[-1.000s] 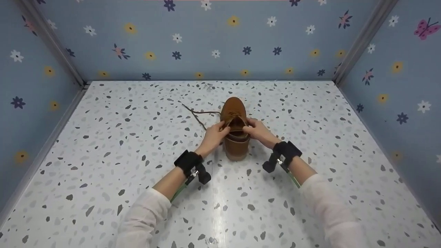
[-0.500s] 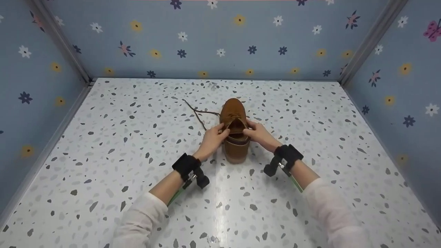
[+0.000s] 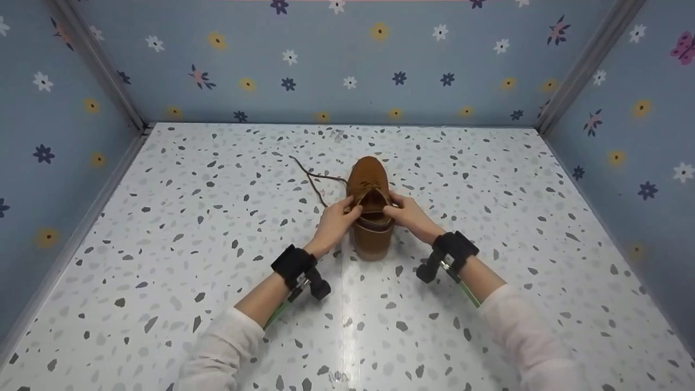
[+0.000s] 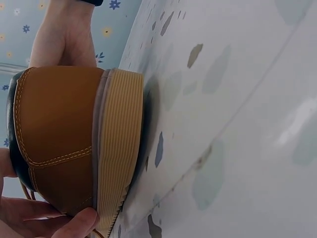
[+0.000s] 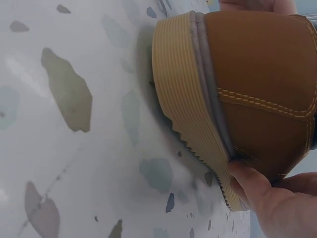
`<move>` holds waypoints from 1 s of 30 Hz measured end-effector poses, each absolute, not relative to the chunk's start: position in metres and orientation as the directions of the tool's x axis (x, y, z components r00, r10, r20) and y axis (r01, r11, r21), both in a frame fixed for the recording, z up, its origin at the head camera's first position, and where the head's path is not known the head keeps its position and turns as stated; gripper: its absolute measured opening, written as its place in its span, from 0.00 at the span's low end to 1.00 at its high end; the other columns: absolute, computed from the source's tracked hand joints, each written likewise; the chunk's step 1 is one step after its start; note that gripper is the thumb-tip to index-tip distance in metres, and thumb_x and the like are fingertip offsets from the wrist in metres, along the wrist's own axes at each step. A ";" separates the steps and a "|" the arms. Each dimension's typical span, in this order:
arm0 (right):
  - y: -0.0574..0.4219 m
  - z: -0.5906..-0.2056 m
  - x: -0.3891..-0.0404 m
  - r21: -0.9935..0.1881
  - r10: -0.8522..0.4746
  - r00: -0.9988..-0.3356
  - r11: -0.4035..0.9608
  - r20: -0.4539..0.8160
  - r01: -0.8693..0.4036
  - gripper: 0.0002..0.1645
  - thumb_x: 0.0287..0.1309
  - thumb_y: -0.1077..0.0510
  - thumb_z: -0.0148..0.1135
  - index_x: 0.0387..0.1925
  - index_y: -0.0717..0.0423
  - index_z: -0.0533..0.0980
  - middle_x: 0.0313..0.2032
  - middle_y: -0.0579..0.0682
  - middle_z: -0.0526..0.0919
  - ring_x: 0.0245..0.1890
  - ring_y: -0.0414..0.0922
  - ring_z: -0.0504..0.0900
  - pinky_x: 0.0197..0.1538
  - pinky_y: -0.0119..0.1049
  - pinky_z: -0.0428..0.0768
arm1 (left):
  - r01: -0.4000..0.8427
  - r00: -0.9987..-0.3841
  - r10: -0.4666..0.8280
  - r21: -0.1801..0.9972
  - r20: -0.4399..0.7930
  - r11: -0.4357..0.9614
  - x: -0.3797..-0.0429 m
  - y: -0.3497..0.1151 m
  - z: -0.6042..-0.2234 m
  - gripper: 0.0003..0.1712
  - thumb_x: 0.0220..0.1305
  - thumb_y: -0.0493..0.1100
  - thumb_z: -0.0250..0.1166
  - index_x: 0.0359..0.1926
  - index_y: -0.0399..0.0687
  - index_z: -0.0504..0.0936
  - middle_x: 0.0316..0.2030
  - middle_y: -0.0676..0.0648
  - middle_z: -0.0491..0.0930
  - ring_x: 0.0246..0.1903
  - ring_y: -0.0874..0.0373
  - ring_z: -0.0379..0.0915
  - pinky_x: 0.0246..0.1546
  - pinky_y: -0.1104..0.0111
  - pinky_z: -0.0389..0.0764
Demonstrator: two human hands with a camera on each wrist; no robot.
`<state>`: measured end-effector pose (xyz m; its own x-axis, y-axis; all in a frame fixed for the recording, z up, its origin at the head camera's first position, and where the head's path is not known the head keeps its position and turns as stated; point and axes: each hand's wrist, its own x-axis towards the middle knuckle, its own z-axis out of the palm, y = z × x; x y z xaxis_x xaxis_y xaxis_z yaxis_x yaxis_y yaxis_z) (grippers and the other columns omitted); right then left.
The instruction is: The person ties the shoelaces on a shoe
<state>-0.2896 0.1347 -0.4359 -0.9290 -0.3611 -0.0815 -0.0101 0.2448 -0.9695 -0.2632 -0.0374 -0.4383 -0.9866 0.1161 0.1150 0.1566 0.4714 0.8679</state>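
Note:
A brown leather lace-up shoe (image 3: 373,241) stands upright in the middle of the head view, toe pointing away. My left hand (image 3: 332,224) grips the left edge of its opening, thumb at the rim and fingers along the outer side. On the opposite edge my right hand (image 3: 414,217) holds in the same way, so the front opening is spread. A thin brown shoelace (image 3: 328,177) trails out to the left. The ribbed tan sole (image 4: 121,134) shows in the left wrist view. Stitching marks the brown heel (image 5: 257,59) in the right wrist view.
The shoe stands on a white speckled surface (image 3: 206,217). Blue flowered panels (image 3: 347,54) rise at the back and on both sides. Black straps with small cameras (image 3: 296,266) sit on both wrists.
The head view has shifted slightly. Both hands keep their hold on the shoe's opening, and the shoe and lace look almost unchanged.

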 end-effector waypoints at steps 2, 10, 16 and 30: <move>0.134 -0.437 -0.288 -0.972 -0.355 -0.931 0.234 -0.082 -0.004 0.30 0.40 0.62 0.46 0.49 0.53 0.51 0.44 0.49 0.60 0.36 0.42 0.65 0.32 0.33 0.66 | 0.160 -0.986 0.113 0.870 0.121 0.467 -0.263 -0.038 -0.439 0.27 0.46 0.51 0.47 0.45 0.40 0.60 0.43 0.47 0.61 0.41 0.61 0.55 0.38 0.72 0.57; 0.132 -0.438 -0.287 -0.975 -0.351 -0.932 0.224 -0.087 0.006 0.30 0.39 0.63 0.46 0.49 0.53 0.52 0.43 0.49 0.60 0.36 0.43 0.66 0.33 0.33 0.65 | 0.176 -0.983 0.132 0.852 0.127 0.493 -0.262 -0.040 -0.440 0.27 0.46 0.51 0.46 0.46 0.39 0.59 0.43 0.46 0.61 0.41 0.60 0.55 0.38 0.72 0.57; 0.132 -0.438 -0.286 -0.971 -0.346 -0.934 0.239 -0.088 0.003 0.30 0.39 0.63 0.46 0.49 0.54 0.52 0.43 0.49 0.61 0.36 0.43 0.66 0.32 0.33 0.66 | 0.167 -0.985 0.117 0.863 0.127 0.476 -0.261 -0.039 -0.440 0.27 0.45 0.51 0.47 0.46 0.39 0.59 0.43 0.45 0.61 0.41 0.59 0.56 0.37 0.71 0.58; 0.130 -0.433 -0.277 -0.960 -0.366 -0.925 0.281 -0.100 -0.008 0.29 0.40 0.62 0.45 0.49 0.53 0.51 0.44 0.50 0.60 0.37 0.41 0.65 0.33 0.32 0.65 | 0.146 -0.988 0.117 0.871 0.103 0.469 -0.252 -0.039 -0.436 0.29 0.44 0.51 0.49 0.46 0.39 0.59 0.43 0.45 0.61 0.38 0.59 0.59 0.35 0.71 0.60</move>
